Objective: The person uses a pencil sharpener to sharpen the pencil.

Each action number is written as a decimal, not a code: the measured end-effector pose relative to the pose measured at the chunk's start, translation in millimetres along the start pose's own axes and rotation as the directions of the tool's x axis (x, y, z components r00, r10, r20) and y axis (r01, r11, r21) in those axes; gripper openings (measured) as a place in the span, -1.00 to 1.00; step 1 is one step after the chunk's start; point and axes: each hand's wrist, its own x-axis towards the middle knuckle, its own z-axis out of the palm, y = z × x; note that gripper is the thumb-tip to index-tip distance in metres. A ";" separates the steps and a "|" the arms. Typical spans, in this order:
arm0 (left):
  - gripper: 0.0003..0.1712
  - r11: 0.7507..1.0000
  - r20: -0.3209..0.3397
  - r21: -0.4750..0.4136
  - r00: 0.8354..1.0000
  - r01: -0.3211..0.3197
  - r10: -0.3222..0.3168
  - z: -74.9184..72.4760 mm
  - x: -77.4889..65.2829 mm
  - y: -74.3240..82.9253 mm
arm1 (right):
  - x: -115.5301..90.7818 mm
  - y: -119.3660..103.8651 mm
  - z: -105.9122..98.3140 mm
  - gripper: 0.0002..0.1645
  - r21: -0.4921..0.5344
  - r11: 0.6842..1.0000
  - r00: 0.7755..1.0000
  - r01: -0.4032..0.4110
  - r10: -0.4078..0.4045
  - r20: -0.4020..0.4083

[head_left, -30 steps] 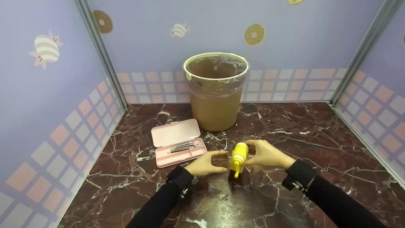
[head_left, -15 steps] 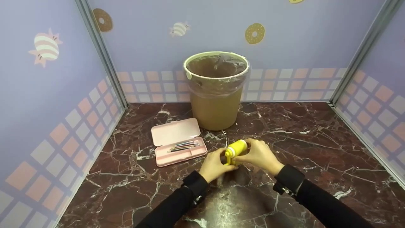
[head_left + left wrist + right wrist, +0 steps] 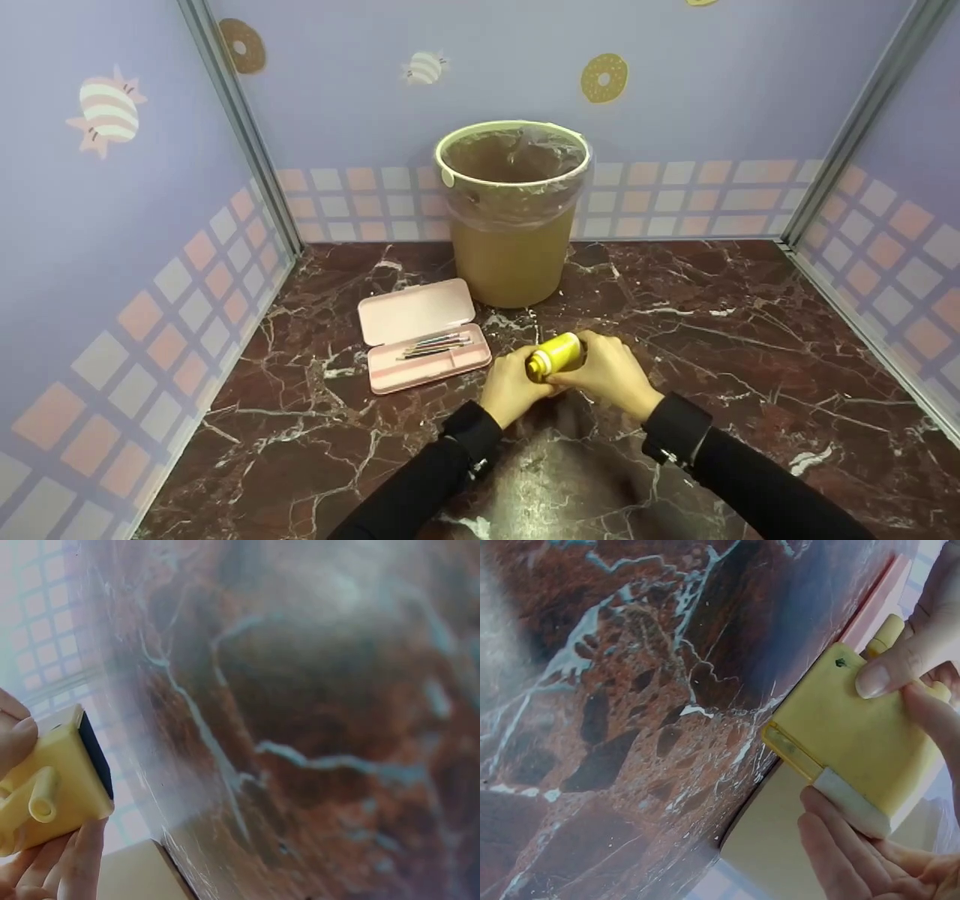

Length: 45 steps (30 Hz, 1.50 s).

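Observation:
Both hands meet at a yellow pencil sharpener [image 3: 559, 354] with a small crank, tilted on its side just over the table. My left hand [image 3: 514, 386] grips its crank end from the left. Around its back end curl the thumb and fingers of my right hand [image 3: 611, 375]. In the left wrist view the boxy sharpener [image 3: 71, 787] shows a stubby crank knob [image 3: 43, 795] and a dark base. A thumb presses on the flat yellow side of the sharpener [image 3: 855, 720] in the right wrist view, with fingers along its pale edge.
An open pink pencil case [image 3: 381, 377] lies left of the hands, with several pencils [image 3: 431, 346] inside. Behind it stands a tall tan bin [image 3: 510, 262] with a clear liner. Patterned walls [image 3: 337, 112] enclose the dark marbled table [image 3: 300, 465] on the back and sides.
My left hand has moved right and taken hold of the sharpener's crank end. With my right hand, the sharpener has turned so that its crank end points left.

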 end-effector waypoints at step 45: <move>-0.39 0.978 0.376 -0.195 0.916 -0.069 0.139 -26.6 11.3 -42.2 | 10.2 52.9 22.6 -0.37 0.265 0.953 0.905 0.144 -0.236 0.354</move>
